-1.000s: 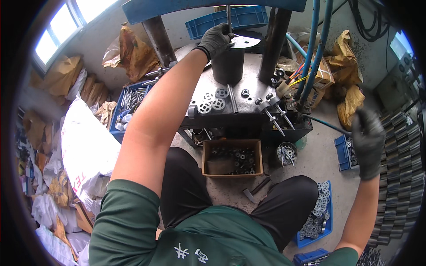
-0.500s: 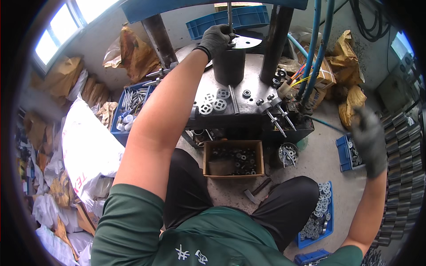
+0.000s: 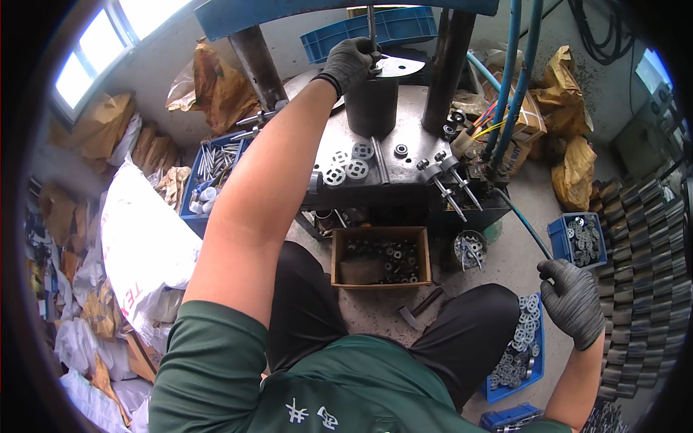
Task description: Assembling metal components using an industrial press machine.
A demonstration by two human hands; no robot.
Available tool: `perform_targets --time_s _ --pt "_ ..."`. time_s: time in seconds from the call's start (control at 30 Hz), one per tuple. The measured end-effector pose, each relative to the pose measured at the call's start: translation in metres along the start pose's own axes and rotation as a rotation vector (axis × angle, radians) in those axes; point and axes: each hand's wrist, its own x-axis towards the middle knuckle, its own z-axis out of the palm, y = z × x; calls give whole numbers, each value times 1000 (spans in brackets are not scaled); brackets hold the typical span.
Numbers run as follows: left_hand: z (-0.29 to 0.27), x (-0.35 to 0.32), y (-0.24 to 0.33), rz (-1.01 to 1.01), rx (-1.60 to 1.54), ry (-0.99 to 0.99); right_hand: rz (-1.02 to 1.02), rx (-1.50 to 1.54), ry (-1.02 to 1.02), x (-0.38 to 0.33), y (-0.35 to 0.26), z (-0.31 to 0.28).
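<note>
At the press table: gloved left hand closed around the vertical steel rod above the black cylinder. Right hand, loosely curled and empty, hangs over the blue tray of discs. Keep the rod plumb, fingers clear.

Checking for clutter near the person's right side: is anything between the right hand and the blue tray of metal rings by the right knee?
Nothing visible stands between them. The right hand, gloved and loosely curled, hangs just right of the blue tray of metal rings, with only bare floor in the gap.
</note>
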Motion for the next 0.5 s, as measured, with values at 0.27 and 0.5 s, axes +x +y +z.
perform_targets --time_s 0.27,0.5 --pt "0 2 -6 48 33 12 30 11 -108 -4 2 1" --pt "-2 4 -3 54 122 10 -47 -158 -274 -5 -1 3"
